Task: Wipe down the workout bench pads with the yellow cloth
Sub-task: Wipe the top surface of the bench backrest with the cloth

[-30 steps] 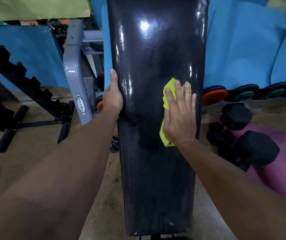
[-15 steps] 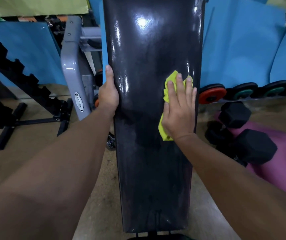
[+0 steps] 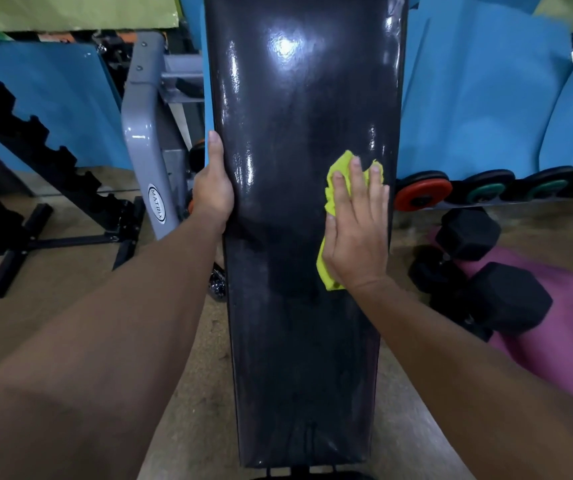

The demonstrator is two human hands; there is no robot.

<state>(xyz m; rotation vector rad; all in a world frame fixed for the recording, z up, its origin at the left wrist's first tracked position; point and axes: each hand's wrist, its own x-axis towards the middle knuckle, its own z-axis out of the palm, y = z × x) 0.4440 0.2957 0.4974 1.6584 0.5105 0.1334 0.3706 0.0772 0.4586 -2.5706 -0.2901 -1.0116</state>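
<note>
Bench pad: The long black bench pad [image 3: 299, 237] runs down the centre of the frame, from the top edge almost to the bottom edge. Its long axis points straight away from you.

Yellow cloth: The yellow cloth [image 3: 336, 174] lies flat on the pad at centre right, close to the pad's right edge. It shows above your fingertips and again below the heel of your palm.

Right hand: Your right hand [image 3: 358, 230] lies on top of the cloth, fingers straight and together, pointing up the frame. It presses the cloth down with a flat palm and does not clutch it.

Left hand: Your left hand [image 3: 213, 192] is at the pad's left edge, level with the right hand. The thumb lies along the top face; the fingers are hidden behind the edge, so it looks like a steadying grip, but you cannot see them curl.

Key relation: The cloth sits about midway along the pad, on its right side. Pad surface extends both up the frame and down toward you, and also across to the left. Your right hand is the one on the cloth, so my judgement is that it makes the next stroke, along the long axis.

Surface: The upper part of the pad shows bright glare; the lower part looks duller and streaked.

Writing: The grey frame [image 3: 143, 133] at left centre carries an oval badge [image 3: 157, 203] reading "MATRIX". No other writing is legible.
</note>
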